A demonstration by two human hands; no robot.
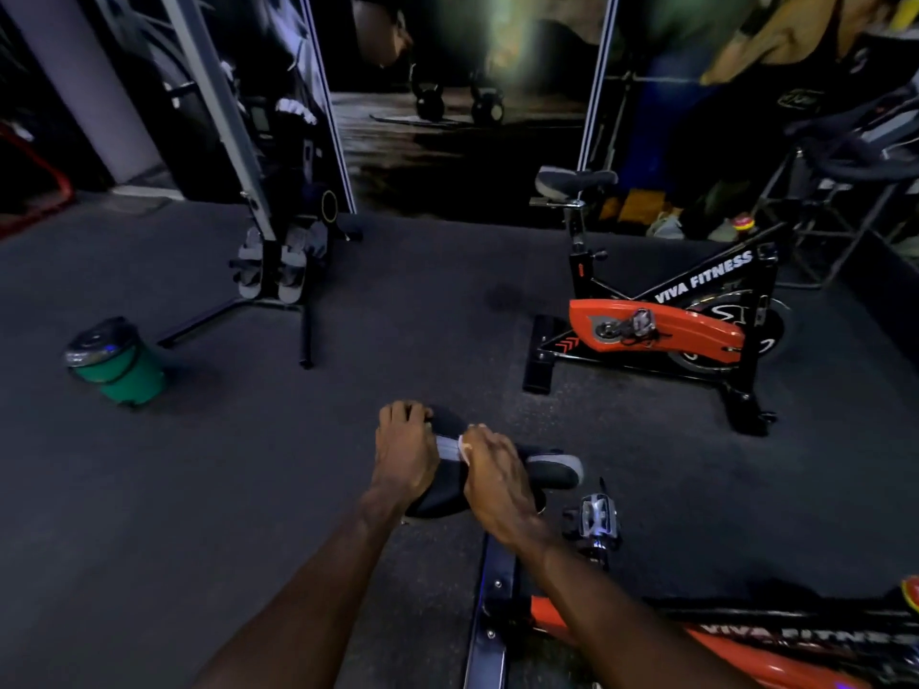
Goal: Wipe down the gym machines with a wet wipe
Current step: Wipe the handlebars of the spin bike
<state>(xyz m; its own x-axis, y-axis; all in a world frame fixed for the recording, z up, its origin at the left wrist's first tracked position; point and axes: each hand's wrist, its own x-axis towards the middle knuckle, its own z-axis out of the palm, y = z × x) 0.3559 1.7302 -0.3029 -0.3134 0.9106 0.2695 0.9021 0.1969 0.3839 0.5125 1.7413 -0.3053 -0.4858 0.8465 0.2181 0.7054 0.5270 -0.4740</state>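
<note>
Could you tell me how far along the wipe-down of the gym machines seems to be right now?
Nothing visibly finished can be confirmed. In hand: the left hand grips the near bike's black saddle while the right hand presses a pale wet wipe onto it. Seemingly left: that bike's pedal and red frame, the second spin bike opposite, and the rowing machine by the wall.
</note>
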